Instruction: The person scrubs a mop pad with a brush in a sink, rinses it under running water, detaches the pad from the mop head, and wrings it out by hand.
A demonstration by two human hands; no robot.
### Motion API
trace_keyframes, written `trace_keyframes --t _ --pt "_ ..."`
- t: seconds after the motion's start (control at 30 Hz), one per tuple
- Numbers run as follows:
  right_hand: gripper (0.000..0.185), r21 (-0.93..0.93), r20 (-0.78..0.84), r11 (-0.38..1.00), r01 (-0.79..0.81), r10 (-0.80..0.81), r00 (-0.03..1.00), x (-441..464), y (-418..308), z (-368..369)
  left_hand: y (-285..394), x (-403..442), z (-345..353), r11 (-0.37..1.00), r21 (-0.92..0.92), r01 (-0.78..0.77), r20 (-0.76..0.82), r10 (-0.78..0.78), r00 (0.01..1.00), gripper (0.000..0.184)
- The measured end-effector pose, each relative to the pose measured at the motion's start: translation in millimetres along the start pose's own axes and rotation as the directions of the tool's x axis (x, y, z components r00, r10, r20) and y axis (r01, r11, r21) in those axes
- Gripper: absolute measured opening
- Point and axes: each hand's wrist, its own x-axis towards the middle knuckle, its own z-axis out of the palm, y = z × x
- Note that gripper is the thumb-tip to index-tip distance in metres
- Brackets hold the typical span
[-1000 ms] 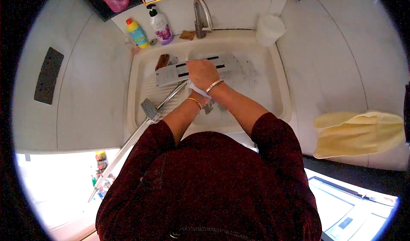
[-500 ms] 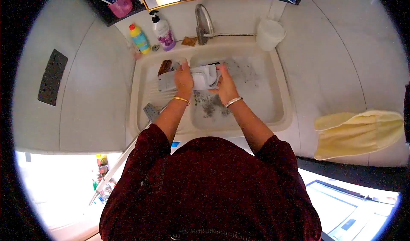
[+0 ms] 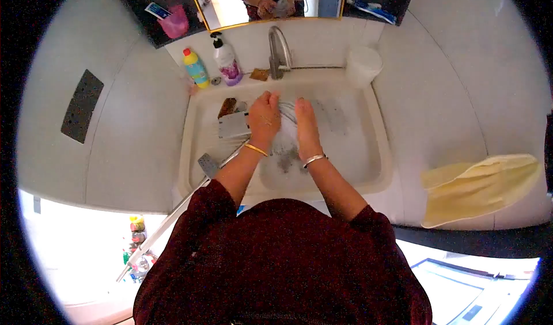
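Yellow btl (image 3: 196, 70) stands just L of white pump btl (image 3: 228, 65). Pink cup (image 3: 174, 24) w/ tube (image 3: 156, 10) in it on dark shelf (image 3: 140, 5), L of gold-rimmed mirror (image 3: 329, 0). White tub (image 3: 364, 66) R of both btls; yellow towel (image 3: 483, 188) far R.

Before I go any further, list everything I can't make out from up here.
All in the head view:
1. Full shape of the pale cloth: blurred, partly covered by the left hand and right hand.
2. Part of the grey plate: hidden behind the left hand.
3. Upper end of the pole: hidden by the left forearm.
4. Label wording on the pump bottle: too small.
5. Top of the mirror: cut off by the upper edge.
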Motion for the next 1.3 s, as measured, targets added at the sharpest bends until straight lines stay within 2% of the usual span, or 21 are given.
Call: trace_keyframes --t 0.07,0.1,0.17,0.2,0.27,0.33,0.43,0.5,0.57,0.63,0.7,0.73,0.8,0.83,0.93,1.03,1.13,1.23,1.3 --pt "0.040 -0.076 -0.095 0.981 0.176 -0.183 0.979 4 25 3 15 -6 -4 0.999 0.033 0.015 0.016 -0.016 1.000 0.032" --pt "0.039 0.032 -0.156 0.994 0.108 -0.102 0.982 8 23 3 22 -7 -6 0.999 0.047 0.021 0.023 -0.022 0.999 0.031" --pt "0.038 0.261 -0.244 0.965 -0.017 0.083 0.966 14 21 0 29 -9 -8 0.995 0.049 -0.086 -0.016 0.087 0.996 0.026" --pt "0.039 0.352 -0.225 0.930 -0.109 0.197 0.954 17 23 -4 37 -11 -12 0.991 0.055 -0.122 -0.029 0.123 0.992 0.026" --pt "0.042 0.513 -0.154 0.810 -0.283 0.411 0.899 25 31 -16 51 -15 -15 0.966 0.110 -0.232 -0.030 0.237 0.971 0.026" --pt "0.043 0.622 -0.088 0.715 -0.320 0.469 0.879 26 35 -22 61 -19 -20 0.903 0.211 -0.374 -0.002 0.383 0.924 0.026" --pt "0.041 0.714 -0.004 0.616 -0.334 0.480 0.877 22 20 -19 69 -19 -31 0.835 0.175 -0.522 0.064 0.519 0.852 0.026" --pt "0.040 0.777 0.138 0.499 -0.383 0.460 0.877 20 18 -20 77 -22 -38 0.815 0.089 -0.573 0.019 0.574 0.819 0.024" --pt "0.039 0.816 0.355 0.298 -0.494 0.415 0.837 24 33 -21 78 -25 -38 0.787 0.034 -0.616 -0.012 0.617 0.787 0.022" --pt "0.035 0.761 0.355 0.540 -0.360 0.118 0.927 22 23 -19 78 -25 -36 0.760 0.004 -0.650 -0.024 0.650 0.759 0.019" --pt "0.031 0.696 0.383 0.703 -0.148 -0.189 0.904 19 17 -16 78 -23 -39 0.735 -0.050 -0.676 0.033 0.678 0.734 0.017" --pt "0.030 0.663 0.405 0.748 -0.025 -0.332 0.852 16 15 -15 78 -24 -40 0.723 -0.079 -0.687 0.064 0.691 0.720 0.015" --pt "0.032 0.693 0.494 0.714 -0.095 -0.375 0.785 11 23 -18 76 -26 -39 0.729 -0.033 -0.684 0.162 0.679 0.716 0.020" --pt "0.032 0.694 0.520 0.708 -0.131 -0.367 0.771 10 25 -18 77 -28 -39 0.731 -0.012 -0.682 0.210 0.669 0.713 0.023" --pt "0.033 0.670 0.566 0.708 -0.222 -0.295 0.770 9 26 -15 78 -32 -44 0.704 -0.110 -0.701 0.039 0.708 0.705 0.013" --pt "0.033 0.641 0.582 0.715 -0.279 -0.215 0.784 8 23 -11 72 -31 -39 0.729 -0.099 -0.677 0.149 0.684 0.715 0.025" --pt "0.033 0.616 0.587 0.720 -0.318 -0.151 0.796 8 21 -7 68 -32 -37 0.737 -0.132 -0.663 0.150 0.676 0.722 0.025" --pt "0.034 0.589 0.582 0.729 -0.349 -0.082 0.809 8 19 -4 69 -31 -43 0.754 -0.125 -0.644 0.216 0.655 0.724 0.026" --pt "0.034 0.572 0.569 0.730 -0.374 -0.024 0.822 9 19 -1 66 -31 -43 0.735 -0.117 -0.668 0.250 0.673 0.696 0.026"
